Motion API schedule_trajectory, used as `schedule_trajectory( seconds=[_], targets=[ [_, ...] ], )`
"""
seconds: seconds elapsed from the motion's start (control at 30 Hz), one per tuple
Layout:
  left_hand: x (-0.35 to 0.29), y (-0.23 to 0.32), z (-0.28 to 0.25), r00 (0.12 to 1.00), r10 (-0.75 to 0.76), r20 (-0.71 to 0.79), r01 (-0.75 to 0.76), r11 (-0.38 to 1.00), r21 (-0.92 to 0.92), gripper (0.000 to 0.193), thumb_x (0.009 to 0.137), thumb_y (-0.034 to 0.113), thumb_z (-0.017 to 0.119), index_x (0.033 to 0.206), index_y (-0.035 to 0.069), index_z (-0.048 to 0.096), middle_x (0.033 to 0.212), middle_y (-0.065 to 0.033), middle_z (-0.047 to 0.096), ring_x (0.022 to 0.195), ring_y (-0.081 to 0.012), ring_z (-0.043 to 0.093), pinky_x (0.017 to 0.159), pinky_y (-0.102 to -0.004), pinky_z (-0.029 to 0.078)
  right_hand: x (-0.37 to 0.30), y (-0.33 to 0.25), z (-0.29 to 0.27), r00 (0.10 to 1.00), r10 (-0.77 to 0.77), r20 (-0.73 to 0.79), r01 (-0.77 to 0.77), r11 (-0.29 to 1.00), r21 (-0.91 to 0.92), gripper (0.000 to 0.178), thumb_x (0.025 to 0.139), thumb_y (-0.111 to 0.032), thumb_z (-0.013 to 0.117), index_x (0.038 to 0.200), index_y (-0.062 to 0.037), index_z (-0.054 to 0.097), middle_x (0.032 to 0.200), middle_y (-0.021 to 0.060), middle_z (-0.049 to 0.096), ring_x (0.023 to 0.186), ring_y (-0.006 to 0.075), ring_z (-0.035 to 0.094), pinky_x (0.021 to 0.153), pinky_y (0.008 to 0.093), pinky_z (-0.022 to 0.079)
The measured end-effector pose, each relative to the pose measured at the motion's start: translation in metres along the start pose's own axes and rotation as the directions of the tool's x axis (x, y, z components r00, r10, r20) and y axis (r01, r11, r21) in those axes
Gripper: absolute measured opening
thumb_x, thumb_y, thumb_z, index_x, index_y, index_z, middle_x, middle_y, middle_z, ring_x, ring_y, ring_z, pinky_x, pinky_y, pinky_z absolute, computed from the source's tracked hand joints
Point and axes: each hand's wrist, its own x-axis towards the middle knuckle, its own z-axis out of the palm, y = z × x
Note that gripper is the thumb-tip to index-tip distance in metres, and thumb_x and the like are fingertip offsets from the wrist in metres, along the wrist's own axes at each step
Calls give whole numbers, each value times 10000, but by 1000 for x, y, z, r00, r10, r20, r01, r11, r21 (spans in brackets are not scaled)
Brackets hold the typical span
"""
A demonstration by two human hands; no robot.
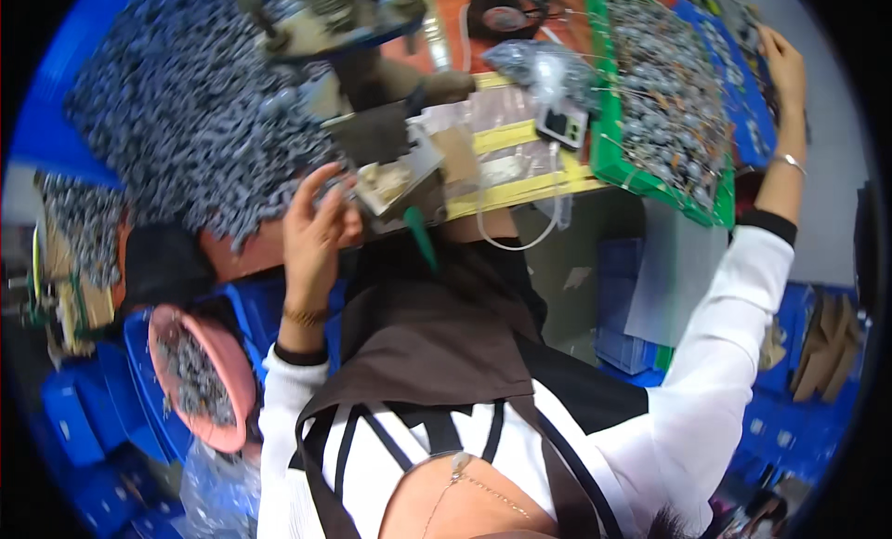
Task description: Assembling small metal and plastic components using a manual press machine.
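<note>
My left hand [316, 223] is raised at the table's front edge, beside a metal bench press [372, 130]. Its fingers are apart and loosely bent, with nothing visible between them. Just right of it is the press's lower block [404, 181], with a pale piece [383, 184] on it and a green strip [420, 239] hanging below. My right arm stretches to the far right, where my right hand [786, 70] reaches the outer edge of a blue tray [757, 139] holding small parts. Its fingers are curled together; their tips and anything in them are blurred or hidden.
A large heap of grey parts [214, 111] covers the table's left. A green crate [609, 139] of small metallic parts stands right of a phone [562, 125] with a white cable [506, 244]. A pink basin [246, 390] of parts sits low at the left.
</note>
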Motion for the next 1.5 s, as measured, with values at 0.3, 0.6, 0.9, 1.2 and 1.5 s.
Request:
schedule_trajectory(
  seconds=[0.3,0.6,0.9,1.2,1.5],
  targets=[
    [13,-24,8,943,316,-107,-235,857,458,395,818,85,713,1175,8,560,1057,-76,613,812,-137,611,726,-256,508,-89,-61,2,957,9,291,-253,521,815,329,955,-167,531,1235,3,561,919,7,597,736,53,518,591,157,395],
    [38,-54,25,803,589,97,-391,396,830,460,729,229,772,1091,7,595,1106,-149,575,1102,-318,473,950,-412,377,-216,-186,-1,917,-322,234,-192,158,969,210,883,-58,565,1066,33,614,929,139,645,726,159,617,575,223,477],
    [28,-60,18,794,599,106,-464,483,742,385,849,204,666,1185,35,583,1235,-128,566,1195,-295,474,1006,-393,348,-283,-285,33,697,-649,304,-256,171,951,98,634,-60,703,657,30,670,639,95,605,518,127,510,454,250,328],
    [34,-51,10,808,554,199,-462,388,798,390,858,208,651,1207,51,577,1255,-118,548,1177,-299,480,996,-385,352,-312,-314,34,568,-671,476,-539,133,831,146,704,91,631,830,66,701,701,136,665,579,180,642,519,244,482],
    [21,-13,-43,702,640,311,-252,-186,950,298,743,67,661,1040,74,643,1055,-31,630,959,-255,541,851,-365,403,-323,-311,45,520,-707,479,-492,211,845,145,830,43,570,916,52,687,672,82,651,511,79,563,448,190,392]
  ],
)
